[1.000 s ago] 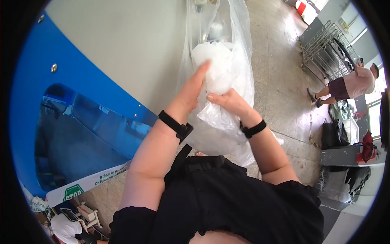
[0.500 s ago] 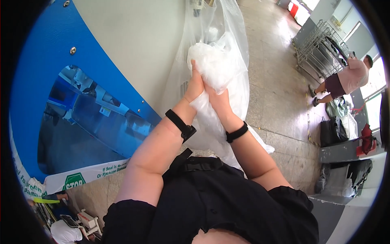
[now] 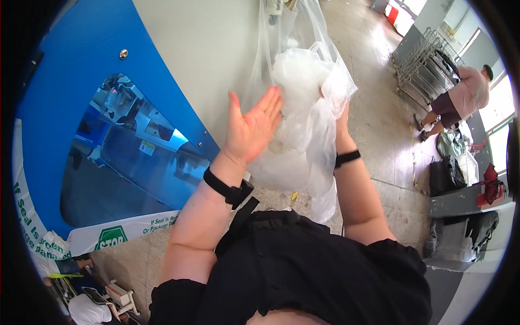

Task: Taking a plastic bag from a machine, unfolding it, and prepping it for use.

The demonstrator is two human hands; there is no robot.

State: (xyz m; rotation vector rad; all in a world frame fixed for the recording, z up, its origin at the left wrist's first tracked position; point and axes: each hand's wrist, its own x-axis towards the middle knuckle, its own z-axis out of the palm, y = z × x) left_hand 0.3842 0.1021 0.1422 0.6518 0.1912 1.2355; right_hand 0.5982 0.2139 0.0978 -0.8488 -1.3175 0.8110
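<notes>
There were two hands [image 3: 250, 130], two black wristbands [image 3: 216, 185] below the fingers, at least one clear bag [image 3: 297, 127] beside them, one blue panel [image 3: 100, 51] leftward.

On the far right, a person [image 3: 469, 93] in a pink top stands beside a wire trolley [image 3: 421, 66]; nearer, a black bag [image 3: 446, 177] sits near a dark-red bundle [image 3: 491, 185].

On my feed I can read green printed lettering on a white tape [image 3: 84, 245] along the edge of the blue machine [image 3: 49, 146], beside a green octagon sign [image 3: 111, 237] with white letters. Behind the machine's window [image 3: 124, 187], a small yellow-and-white label [image 3: 147, 147] is too tiny for me to read.
</notes>
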